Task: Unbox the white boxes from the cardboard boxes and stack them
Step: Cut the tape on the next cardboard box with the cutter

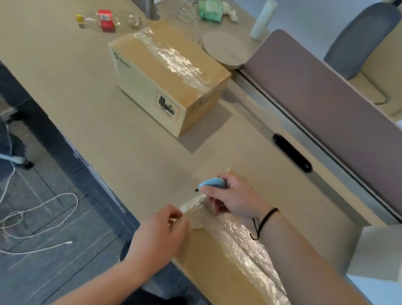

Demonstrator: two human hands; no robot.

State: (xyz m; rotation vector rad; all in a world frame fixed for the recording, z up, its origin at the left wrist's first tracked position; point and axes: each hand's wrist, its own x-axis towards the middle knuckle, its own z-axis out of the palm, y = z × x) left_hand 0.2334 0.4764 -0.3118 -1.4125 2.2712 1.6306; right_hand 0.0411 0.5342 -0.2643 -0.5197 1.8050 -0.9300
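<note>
- Two cardboard boxes are seen on the desk (66,65), both sealed along the top with clear tape; no white boxes are in view.
- One box, the near cardboard box (227,279), lies at the desk's front edge under the hands; the far cardboard box (163,76) stands well beyond it, toward the middle of the desk, untouched.
- One blue cutter (212,183) is gripped in the right hand (236,197), fingers curled round it, its dark tip pointed left just above the far end of the near cardboard box.
- One black cord is worn on the right wrist, and that forearm is laid across the taped seam.
- One loose end of tape (191,210) at the same corner is pinched by the left hand (159,233), thumb and fingers closed on it.
- Two plastic bottles (107,20) are seen beyond the far cardboard box, one lying, one upright.
</note>
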